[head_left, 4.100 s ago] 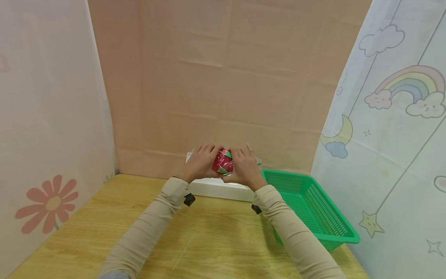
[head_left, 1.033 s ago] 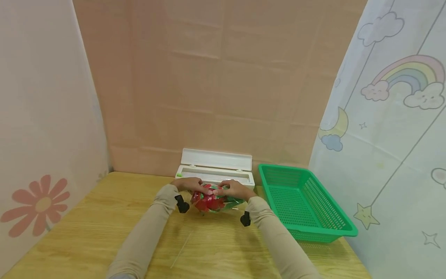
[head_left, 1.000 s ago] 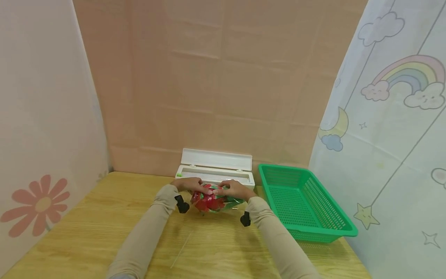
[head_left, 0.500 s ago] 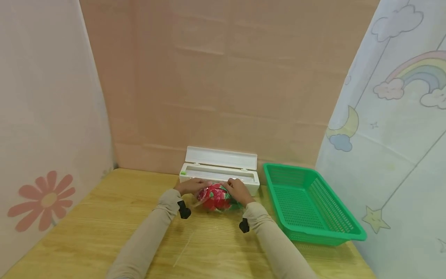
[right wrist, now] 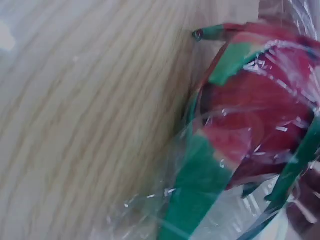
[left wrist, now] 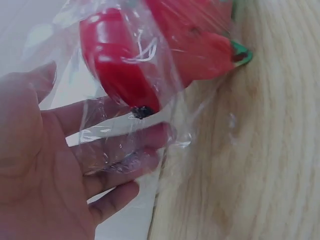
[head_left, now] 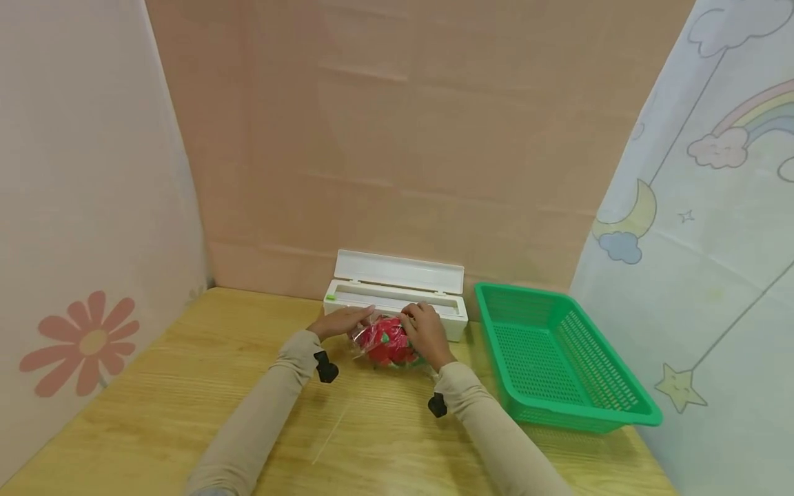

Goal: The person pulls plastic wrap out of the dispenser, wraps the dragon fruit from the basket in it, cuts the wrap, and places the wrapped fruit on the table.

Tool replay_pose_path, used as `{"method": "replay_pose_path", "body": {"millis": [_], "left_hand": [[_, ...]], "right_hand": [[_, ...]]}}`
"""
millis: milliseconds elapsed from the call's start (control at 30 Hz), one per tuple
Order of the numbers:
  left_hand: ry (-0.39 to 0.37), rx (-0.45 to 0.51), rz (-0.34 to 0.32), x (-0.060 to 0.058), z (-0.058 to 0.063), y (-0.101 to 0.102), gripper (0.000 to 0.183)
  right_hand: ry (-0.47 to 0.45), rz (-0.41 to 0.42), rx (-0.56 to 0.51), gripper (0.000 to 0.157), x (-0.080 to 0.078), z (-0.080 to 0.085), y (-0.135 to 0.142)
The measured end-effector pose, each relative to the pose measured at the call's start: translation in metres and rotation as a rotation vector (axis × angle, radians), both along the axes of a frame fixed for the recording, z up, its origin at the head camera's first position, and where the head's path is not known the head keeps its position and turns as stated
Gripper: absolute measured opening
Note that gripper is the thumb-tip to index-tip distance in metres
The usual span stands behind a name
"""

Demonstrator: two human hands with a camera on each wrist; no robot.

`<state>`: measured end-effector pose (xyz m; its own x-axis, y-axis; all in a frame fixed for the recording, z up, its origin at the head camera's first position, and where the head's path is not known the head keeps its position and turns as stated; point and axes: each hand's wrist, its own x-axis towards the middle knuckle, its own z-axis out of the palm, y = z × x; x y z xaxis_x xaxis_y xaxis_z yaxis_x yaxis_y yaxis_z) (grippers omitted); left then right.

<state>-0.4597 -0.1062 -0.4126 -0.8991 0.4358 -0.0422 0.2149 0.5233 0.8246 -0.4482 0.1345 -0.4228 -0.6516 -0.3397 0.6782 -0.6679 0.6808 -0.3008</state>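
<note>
A red and green dragon fruit, loosely covered in clear plastic film, lies on the wooden table between my hands. Green-tipped scales show through the film in the right wrist view. My left hand is on the fruit's left side; in the left wrist view its fingers are spread and fairly straight, with film lying over them. Over the fruit's upper right, my right hand holds it with bent fingers. Most of that hand is out of the right wrist view, with a dark bit of finger at the edge.
Behind the hands stands a white cling film dispenser with its lid raised and a green tab at its left end. A green slotted basket sits at the right. One thin pale strip lies on the table in front.
The fruit was held up in both hands, then lowered to the table in front of the dispenser. My left hand has since loosened and straightened; the right has shifted over the fruit's upper right.
</note>
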Motion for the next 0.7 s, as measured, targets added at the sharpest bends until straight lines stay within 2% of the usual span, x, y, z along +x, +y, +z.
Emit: {"method": "replay_pose_path", "body": {"millis": [100,167,233,300,367,467,533,600,700], "left_hand": [[0.016,0.008,-0.003,-0.001,-0.005,0.001,0.055],[0.034,0.012,-0.010,-0.001,-0.007,0.001,0.055],[0.051,0.023,-0.008,0.001,-0.008,0.000,0.055],[0.071,0.024,0.048,0.005,-0.007,-0.002,0.058],[0.162,0.022,0.113,0.011,-0.006,-0.005,0.061],[0.311,-0.004,0.266,0.023,-0.003,-0.011,0.063],[0.369,-0.007,0.307,0.033,0.000,-0.012,0.060],[0.352,0.010,0.280,0.041,0.001,-0.011,0.055],[0.306,0.072,0.167,0.046,0.000,-0.009,0.042]], "right_hand": [[0.107,0.052,0.021,0.011,0.002,0.004,-0.004],[0.118,0.090,0.040,0.011,0.003,0.005,-0.006],[0.091,0.133,0.060,0.012,0.004,0.005,-0.008],[0.045,0.153,0.073,0.014,0.006,0.005,-0.009],[0.010,0.155,0.069,0.015,0.006,0.005,-0.010],[-0.013,0.163,0.062,0.016,0.007,0.005,-0.011],[-0.007,0.158,0.054,0.016,0.007,0.007,-0.010],[0.000,0.151,0.045,0.016,0.006,0.008,-0.009],[0.003,0.132,0.040,0.016,0.005,0.009,-0.008]]}}
